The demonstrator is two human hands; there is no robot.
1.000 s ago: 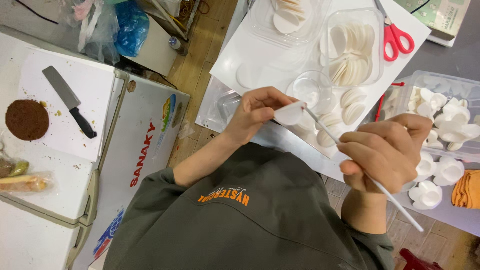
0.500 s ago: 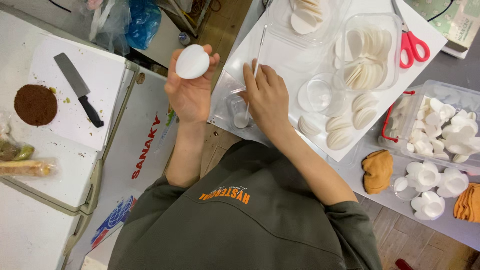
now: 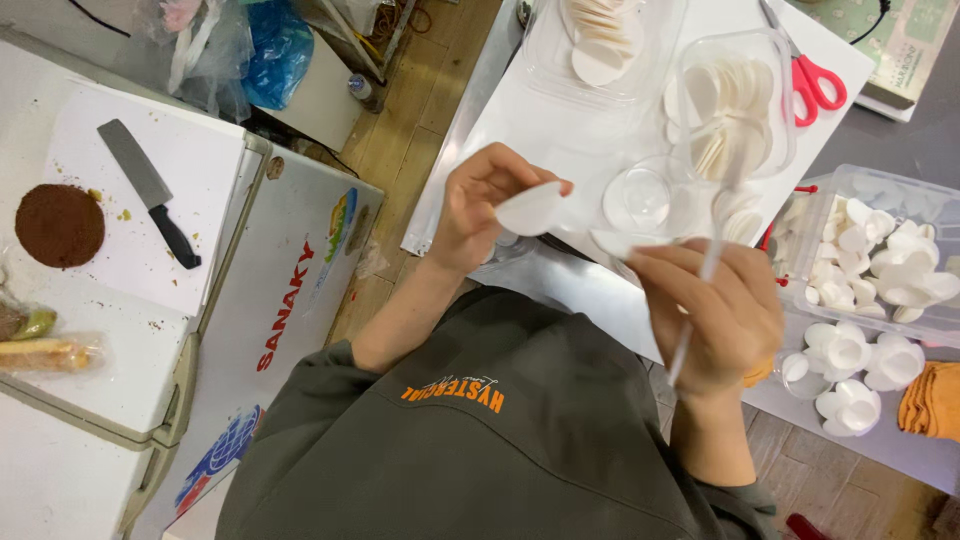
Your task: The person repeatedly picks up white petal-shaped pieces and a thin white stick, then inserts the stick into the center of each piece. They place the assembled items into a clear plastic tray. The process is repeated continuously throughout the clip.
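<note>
- Freezer lid (image 3: 300,290), white and wide, fills the left of the view; on it a cutting board (image 3: 150,215) carries a knife (image 3: 150,195) and a brown powder heap (image 3: 58,224).
- White tray (image 3: 545,120) ahead holds clear tubs of white petals (image 3: 725,100), with red scissors (image 3: 812,70) at its far corner. Open room is only the bare strip near the tray's front edge; tubs crowd the rest.
- Left hand (image 3: 480,205), raised high over the freezer half a second ago with a rounded white piece, has dropped to the tray edge and now pinches a white petal (image 3: 530,208) between thumb and fingertips.
- Right hand (image 3: 725,310), flat on the tray back then, has lifted and closed around a thin white stick (image 3: 700,290), a second petal at its fingertips.
- Both hands now meet close together, so petal and stick are being brought to each other.
</note>
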